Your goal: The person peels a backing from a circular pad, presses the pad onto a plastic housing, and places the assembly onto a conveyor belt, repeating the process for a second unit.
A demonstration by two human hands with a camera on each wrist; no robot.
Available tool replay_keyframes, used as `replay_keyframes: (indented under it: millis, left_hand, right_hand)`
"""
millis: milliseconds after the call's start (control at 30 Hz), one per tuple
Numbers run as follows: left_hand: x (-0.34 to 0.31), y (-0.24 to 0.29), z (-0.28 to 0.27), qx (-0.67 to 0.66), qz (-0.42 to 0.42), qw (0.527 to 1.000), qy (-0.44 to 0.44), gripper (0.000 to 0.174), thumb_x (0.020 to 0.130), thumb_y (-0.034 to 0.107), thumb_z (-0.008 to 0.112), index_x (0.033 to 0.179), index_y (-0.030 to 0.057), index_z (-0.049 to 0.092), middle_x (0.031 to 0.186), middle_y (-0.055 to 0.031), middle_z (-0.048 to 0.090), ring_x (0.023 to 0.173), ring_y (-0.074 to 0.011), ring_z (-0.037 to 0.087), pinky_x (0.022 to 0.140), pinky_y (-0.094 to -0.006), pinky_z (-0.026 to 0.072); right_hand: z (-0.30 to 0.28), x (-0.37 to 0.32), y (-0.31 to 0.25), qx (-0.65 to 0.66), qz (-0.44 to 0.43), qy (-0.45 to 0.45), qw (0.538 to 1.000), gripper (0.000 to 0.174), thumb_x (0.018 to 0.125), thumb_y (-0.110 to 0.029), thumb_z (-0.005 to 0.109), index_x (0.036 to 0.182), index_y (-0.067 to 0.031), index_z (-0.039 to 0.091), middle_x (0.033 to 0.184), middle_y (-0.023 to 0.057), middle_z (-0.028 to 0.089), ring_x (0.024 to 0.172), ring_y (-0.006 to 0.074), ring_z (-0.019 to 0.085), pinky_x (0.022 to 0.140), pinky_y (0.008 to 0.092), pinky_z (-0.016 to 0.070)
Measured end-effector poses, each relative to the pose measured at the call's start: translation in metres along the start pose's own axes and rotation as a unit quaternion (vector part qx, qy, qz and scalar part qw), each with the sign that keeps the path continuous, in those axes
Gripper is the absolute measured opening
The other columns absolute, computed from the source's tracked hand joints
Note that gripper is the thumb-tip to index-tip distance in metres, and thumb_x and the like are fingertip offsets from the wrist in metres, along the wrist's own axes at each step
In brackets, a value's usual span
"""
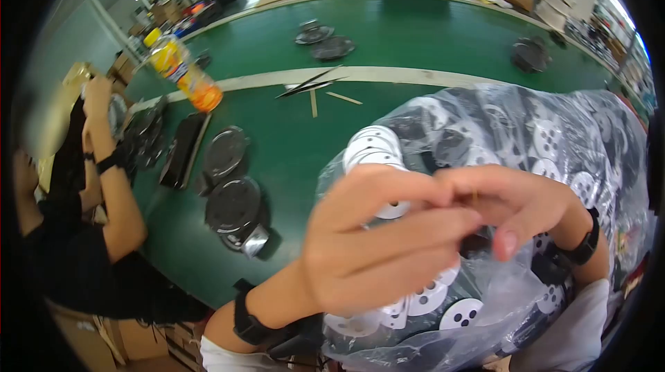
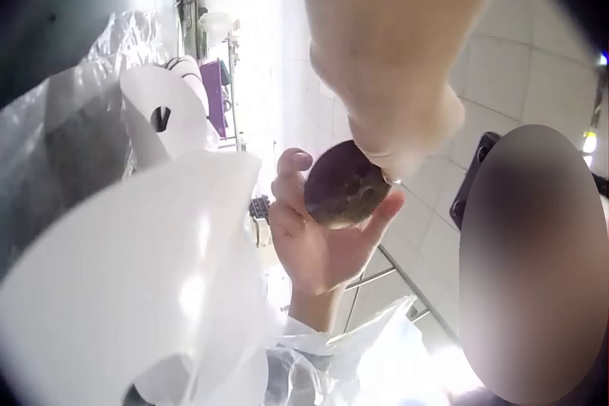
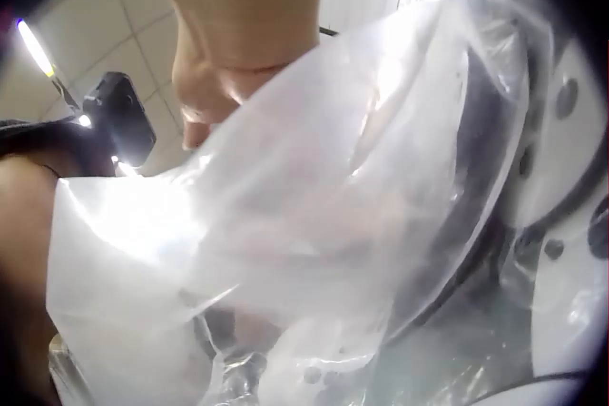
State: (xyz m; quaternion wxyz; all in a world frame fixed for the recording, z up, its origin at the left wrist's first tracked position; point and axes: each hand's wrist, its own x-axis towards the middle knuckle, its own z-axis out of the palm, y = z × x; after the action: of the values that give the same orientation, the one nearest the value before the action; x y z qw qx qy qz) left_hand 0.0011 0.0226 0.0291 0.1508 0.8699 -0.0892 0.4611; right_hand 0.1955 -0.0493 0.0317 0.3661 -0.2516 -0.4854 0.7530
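Both hands are raised in front of the body, over the plastic bag. A dark round disc (image 2: 347, 187) with small holes shows between them in the left wrist view. My left hand (image 2: 390, 92) pinches its upper right edge, and my right hand (image 2: 328, 244) holds it by the rim with fingers and thumb. In the head view the left hand (image 1: 388, 240) hides most of the disc, with the right hand (image 1: 526, 202) facing it. The clear plastic bag (image 1: 499, 296) below holds white discs (image 1: 460, 314) with black-looking holes, and covers much of the right wrist view.
A stack of white discs (image 1: 374, 143) lies just beyond the left hand. Dark round parts (image 1: 232, 206), a black case (image 1: 183, 150), an orange drink bottle (image 1: 183, 71) and tweezers (image 1: 312, 83) are on the green table (image 1: 270, 116). Another person (image 1: 114, 185) sits at left.
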Motion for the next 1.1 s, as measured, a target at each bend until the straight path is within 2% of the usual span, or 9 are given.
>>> replay_keyframes:
  millis: [233, 433, 533, 567, 600, 667, 767, 900, 1100]
  left_hand:
    - [-0.002, 0.015, 0.015, 0.012, 0.055, 0.994, 0.095, 0.015, 0.053, 0.009, 0.063, 0.064, 0.0020, 0.054, 0.082, -0.0080, 0.057, 0.080, -0.0261, 0.056, 0.062, -0.0336, 0.0450]
    - [-0.004, 0.009, 0.015, 0.044, 0.058, 0.994, 0.076, 0.016, 0.051, 0.008, 0.062, 0.064, 0.0041, 0.053, 0.084, -0.0084, 0.057, 0.081, -0.0258, 0.054, 0.063, -0.0351, 0.0448]
    - [0.005, -0.002, -0.013, -0.049, -0.111, 0.990, 0.066, 0.032, 0.054, 0.017, 0.070, 0.080, 0.0021, 0.060, 0.094, -0.0163, 0.058, 0.083, -0.0278, 0.054, 0.072, -0.0376, 0.0442]
    - [0.001, -0.016, -0.025, 0.022, -0.085, 0.993, 0.073, 0.038, 0.080, 0.033, 0.052, 0.090, -0.0035, 0.058, 0.103, -0.0214, 0.056, 0.088, -0.0289, 0.055, 0.073, -0.0322, 0.0444]
    - [-0.006, -0.030, -0.036, 0.066, -0.121, 0.983, 0.123, 0.040, 0.084, 0.033, 0.047, 0.094, -0.0046, 0.056, 0.100, -0.0186, 0.057, 0.088, -0.0231, 0.054, 0.078, -0.0310, 0.0418]
    - [-0.006, -0.037, -0.055, 0.140, -0.396, 0.893, 0.164, 0.030, 0.081, 0.023, 0.059, 0.096, -0.0025, 0.056, 0.096, -0.0102, 0.060, 0.092, -0.0162, 0.054, 0.080, -0.0288, 0.0401]
    - [-0.060, -0.078, -0.092, 0.476, -0.407, 0.779, -0.032, 0.044, 0.073, 0.025, 0.065, 0.109, 0.0026, 0.054, 0.101, -0.0181, 0.057, 0.096, -0.0326, 0.052, 0.085, -0.0387, 0.0407]
    - [-0.113, -0.112, -0.110, 0.435, -0.515, 0.723, -0.151, 0.054, 0.075, 0.025, 0.062, 0.121, 0.0036, 0.047, 0.108, -0.0220, 0.054, 0.103, -0.0372, 0.050, 0.091, -0.0405, 0.0394]
    - [-0.074, -0.086, -0.104, 0.455, -0.604, 0.634, -0.161, 0.066, 0.067, 0.036, 0.069, 0.123, 0.0071, 0.048, 0.112, -0.0241, 0.050, 0.103, -0.0391, 0.049, 0.089, -0.0439, 0.0410]
  right_hand:
    - [-0.006, -0.001, -0.005, -0.027, 0.001, -0.111, 0.993, 0.049, 0.070, -0.009, 0.076, 0.109, 0.0029, 0.050, 0.101, 0.0065, 0.056, 0.095, 0.0123, 0.051, 0.083, 0.0267, 0.0389]
    - [0.004, -0.002, -0.014, -0.080, 0.027, 0.008, 0.996, 0.040, 0.064, 0.003, 0.075, 0.097, 0.0005, 0.053, 0.094, 0.0047, 0.058, 0.084, 0.0111, 0.051, 0.077, 0.0240, 0.0393]
    - [-0.007, 0.002, -0.006, -0.146, -0.034, 0.098, 0.984, 0.034, 0.068, -0.010, 0.073, 0.097, 0.0019, 0.059, 0.091, 0.0030, 0.056, 0.064, 0.0062, 0.033, 0.064, 0.0186, 0.0332]
    - [-0.008, 0.002, -0.007, -0.147, -0.034, 0.101, 0.983, 0.034, 0.068, -0.010, 0.073, 0.097, 0.0019, 0.059, 0.091, 0.0030, 0.056, 0.064, 0.0062, 0.033, 0.064, 0.0186, 0.0332]
    - [-0.009, 0.003, -0.008, -0.153, -0.038, 0.124, 0.980, 0.034, 0.069, -0.010, 0.072, 0.098, 0.0020, 0.059, 0.092, 0.0027, 0.056, 0.064, 0.0056, 0.034, 0.064, 0.0183, 0.0331]
    - [-0.011, 0.006, -0.011, -0.173, -0.054, 0.145, 0.973, 0.031, 0.073, -0.010, 0.069, 0.100, 0.0025, 0.061, 0.096, 0.0037, 0.057, 0.065, 0.0042, 0.034, 0.063, 0.0179, 0.0333]
    - [-0.013, 0.005, -0.011, -0.207, -0.064, 0.159, 0.963, 0.030, 0.076, -0.012, 0.067, 0.101, 0.0029, 0.060, 0.100, 0.0060, 0.058, 0.070, 0.0048, 0.042, 0.069, 0.0185, 0.0378]
    - [-0.012, 0.006, -0.010, -0.161, -0.074, 0.143, 0.974, 0.032, 0.082, -0.015, 0.061, 0.108, 0.0030, 0.056, 0.099, 0.0044, 0.058, 0.092, 0.0097, 0.052, 0.082, 0.0233, 0.0405]
    - [-0.020, 0.007, -0.003, -0.128, -0.109, 0.148, 0.975, 0.027, 0.088, -0.020, 0.055, 0.106, 0.0005, 0.055, 0.096, 0.0020, 0.058, 0.086, 0.0065, 0.050, 0.075, 0.0213, 0.0402]
